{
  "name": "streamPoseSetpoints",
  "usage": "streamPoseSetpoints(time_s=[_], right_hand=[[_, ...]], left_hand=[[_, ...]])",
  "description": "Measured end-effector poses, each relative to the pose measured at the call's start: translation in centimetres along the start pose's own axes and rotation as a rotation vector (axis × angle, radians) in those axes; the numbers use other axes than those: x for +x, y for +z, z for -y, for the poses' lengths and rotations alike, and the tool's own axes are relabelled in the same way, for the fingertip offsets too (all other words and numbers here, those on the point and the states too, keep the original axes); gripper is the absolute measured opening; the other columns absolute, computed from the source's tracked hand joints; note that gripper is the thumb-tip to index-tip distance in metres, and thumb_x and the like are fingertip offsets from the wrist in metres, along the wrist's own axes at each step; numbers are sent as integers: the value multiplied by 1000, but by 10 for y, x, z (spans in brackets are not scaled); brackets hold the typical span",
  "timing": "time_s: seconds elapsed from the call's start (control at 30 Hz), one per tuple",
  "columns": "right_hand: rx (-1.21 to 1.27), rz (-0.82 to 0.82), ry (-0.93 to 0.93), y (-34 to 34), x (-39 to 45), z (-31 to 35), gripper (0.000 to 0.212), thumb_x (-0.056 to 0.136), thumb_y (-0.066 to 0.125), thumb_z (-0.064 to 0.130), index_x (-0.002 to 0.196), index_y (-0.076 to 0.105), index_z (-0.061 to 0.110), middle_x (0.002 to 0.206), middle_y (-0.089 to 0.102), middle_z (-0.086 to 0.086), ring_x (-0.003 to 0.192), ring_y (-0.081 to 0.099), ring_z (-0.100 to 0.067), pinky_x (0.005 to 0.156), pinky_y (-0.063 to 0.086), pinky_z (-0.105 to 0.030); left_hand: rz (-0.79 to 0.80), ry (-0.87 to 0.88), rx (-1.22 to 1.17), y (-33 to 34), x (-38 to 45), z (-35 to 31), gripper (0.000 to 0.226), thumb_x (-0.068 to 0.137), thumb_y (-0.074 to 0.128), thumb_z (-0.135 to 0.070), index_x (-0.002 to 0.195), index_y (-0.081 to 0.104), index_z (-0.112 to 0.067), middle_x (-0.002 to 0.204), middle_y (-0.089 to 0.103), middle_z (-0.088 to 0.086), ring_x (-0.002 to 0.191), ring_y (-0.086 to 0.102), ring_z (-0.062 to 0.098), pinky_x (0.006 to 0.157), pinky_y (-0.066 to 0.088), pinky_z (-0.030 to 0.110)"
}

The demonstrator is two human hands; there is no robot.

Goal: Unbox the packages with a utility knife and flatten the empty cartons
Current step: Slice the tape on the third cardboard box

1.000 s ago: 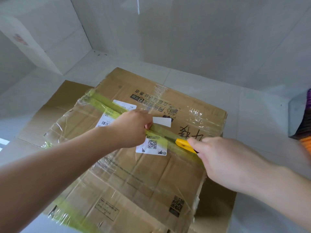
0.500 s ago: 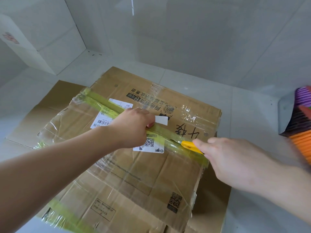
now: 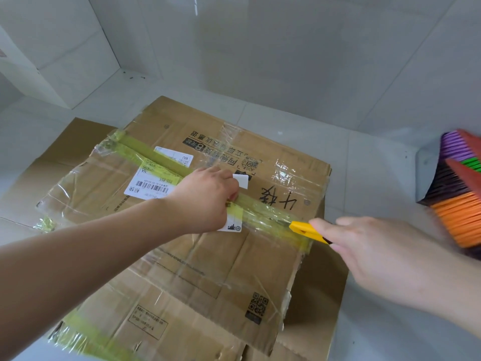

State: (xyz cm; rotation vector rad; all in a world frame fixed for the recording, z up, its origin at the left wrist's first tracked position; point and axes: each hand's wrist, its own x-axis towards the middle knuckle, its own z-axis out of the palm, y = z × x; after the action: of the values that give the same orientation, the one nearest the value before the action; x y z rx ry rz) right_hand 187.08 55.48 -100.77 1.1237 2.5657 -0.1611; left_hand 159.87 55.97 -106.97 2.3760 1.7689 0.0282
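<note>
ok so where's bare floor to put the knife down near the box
Bare tile lies between the carton and the colourful stack, and behind the carton toward the wall. Left is crowded: flattened cardboard covers the floor there.

Tiled room, white floor tiles (image 3: 299, 121), white walls (image 3: 286, 48)

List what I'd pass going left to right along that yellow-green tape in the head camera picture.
Barcode label → left hand pressing on the tape → handwritten black characters → yellow utility knife → right hand gripping it → colourful stack at the edge.
</note>
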Motion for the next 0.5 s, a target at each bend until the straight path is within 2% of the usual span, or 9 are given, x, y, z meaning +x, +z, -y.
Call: streamPoseSetpoints(time_s=[0.2,0.27,0.33,0.4,0.5], right_hand=[[-5,4,28,10,-4,-4,45,99,31,24,137,15,42,94,45,8,86,57,-17,63,45,-32],[12,1,34,12,-4,-4,48,98,33,24,138,13,42,96,46,8,87,57,-17,64,46,-32],[23,-6,33,12,-4,-5,50,98,33,23,140,12,42,99,47,9,88,58,-17,67,49,-33],[24,-13,29,12,-7,-5,50,98,32,24,140,12,42,101,48,8,87,58,-18,69,50,-35],[19,-17,30,10,-12,-8,47,99,30,26,140,13,41,101,48,7,84,57,-17,68,50,-35]], left_hand=[[-43,37,44,2,-1,-8,38,67,42,-15,99,61,-20,101,55,-3,96,51,20,84,40,30],[-67,91,30,5,-1,-18,42,61,35,-18,91,63,-16,93,58,0,87,57,26,78,46,37],[-94,109,13,8,0,-21,36,58,37,-17,82,64,-14,82,58,2,75,58,29,69,50,41],[-102,107,-10,9,-1,-19,32,55,43,-15,79,64,-14,79,59,2,72,58,29,67,50,40],[-77,85,-2,5,0,-17,36,55,43,-19,82,66,-17,85,62,0,78,59,28,71,46,36]])
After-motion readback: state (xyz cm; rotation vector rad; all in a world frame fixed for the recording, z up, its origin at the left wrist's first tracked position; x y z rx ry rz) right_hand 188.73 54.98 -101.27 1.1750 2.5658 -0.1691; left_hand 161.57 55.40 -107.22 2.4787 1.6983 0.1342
